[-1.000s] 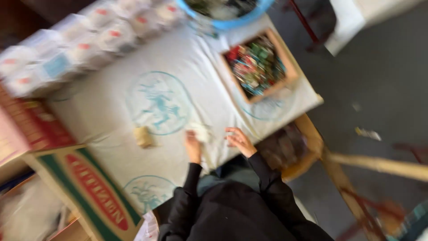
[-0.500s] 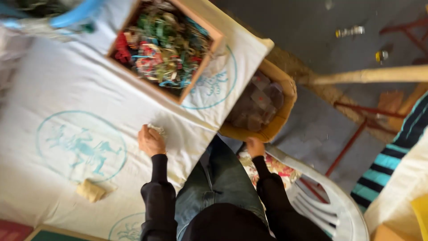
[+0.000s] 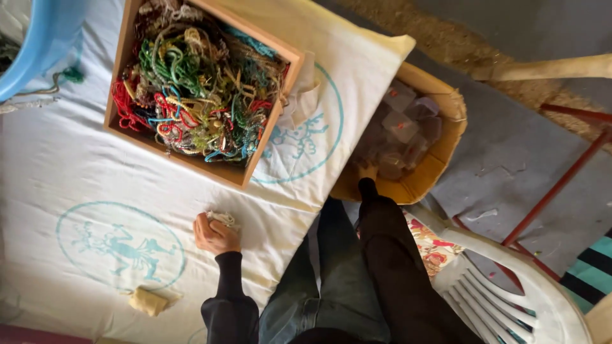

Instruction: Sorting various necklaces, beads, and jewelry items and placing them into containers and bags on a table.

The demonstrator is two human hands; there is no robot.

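Across the left of the view a white cloth [image 3: 76, 165] with teal round prints is spread over a table, its right edge dropping off beside the person's lap; open cloth is left between the prints; a blue tub [image 3: 32, 38] is cut off at the top left corner; a wooden box [image 3: 255, 143] is filled with tangled coloured bead strings [image 3: 191, 89], single strands being hard to tell apart; below the table edge a yellow-brown basket [image 3: 440, 150] is seen, its clear packets [image 3: 401, 127] dim in shadow; a white plastic chair [image 3: 510, 280] is cut off at the lower right; the right hand [image 3: 368, 172] is reached into the basket, its fingers hidden, so its grip cannot be told; the left hand [image 3: 215, 234] is closed over a small pale cloth piece [image 3: 223, 218] on the white cloth, mostly covered; a tan lump [image 3: 148, 301] lies near the bottom edge.
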